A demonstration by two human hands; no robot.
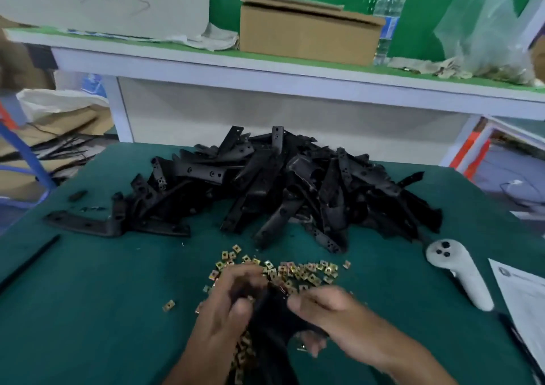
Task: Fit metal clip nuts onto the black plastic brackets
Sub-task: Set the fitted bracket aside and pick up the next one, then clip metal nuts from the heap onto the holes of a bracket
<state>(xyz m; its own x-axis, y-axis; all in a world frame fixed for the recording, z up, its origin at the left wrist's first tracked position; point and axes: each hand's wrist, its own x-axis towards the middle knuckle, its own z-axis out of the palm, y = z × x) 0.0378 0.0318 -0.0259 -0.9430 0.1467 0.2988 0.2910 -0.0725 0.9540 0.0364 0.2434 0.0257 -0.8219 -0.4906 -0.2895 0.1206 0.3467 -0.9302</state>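
A big heap of black plastic brackets (280,184) lies at the far side of the green table. In front of it, several small brass-coloured metal clip nuts (295,271) are scattered. Low in the middle, both my hands hold one black bracket (272,322) between them. My left hand (227,305) grips its left side with curled fingers. My right hand (327,311) grips its right side, thumb on top. A clip nut (283,289) sits at the bracket's upper end, blurred by motion. More nuts lie under my left hand.
A white handheld controller (460,272) lies at the right, beside a printed sheet (525,296). One bracket (85,222) and a thin black rod (29,262) lie at the left. Behind the table stands a white shelf (265,69) with a cardboard box (306,31), a water bottle (389,13) and a plastic bag (486,31).
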